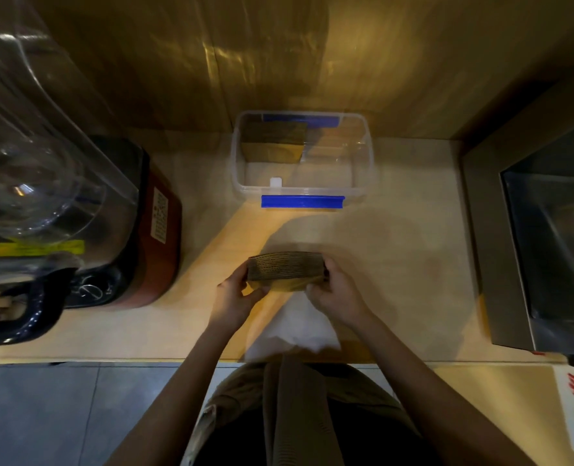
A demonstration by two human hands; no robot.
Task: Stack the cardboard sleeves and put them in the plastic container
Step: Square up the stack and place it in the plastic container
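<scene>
A big pale counter (396, 264) runs along a wooden wall. On its left side sits a large blender (77, 213) with a clear jug, a red and black base and a yellow label. On its right side is a shiny metal machine (531, 247) with a dark window.

At the back of the counter, up against the wall, stands the plastic container (368, 163). It is clear, with no lid on, and it has blue clips on its near and far sides. A brown stack of cardboard (274, 142) already stands inside it, in the back left part.

A white plastic bag (292, 327) lies at the front edge of the counter, close to the person.

Just above the bag, the person holds a bundle of cardboard sleeves (285, 269) between both hands. The left hand (235, 297) grips the left end and the right hand (336, 290) grips the right end, squeezing the sleeves together. The bundle is well in front of the container.
</scene>
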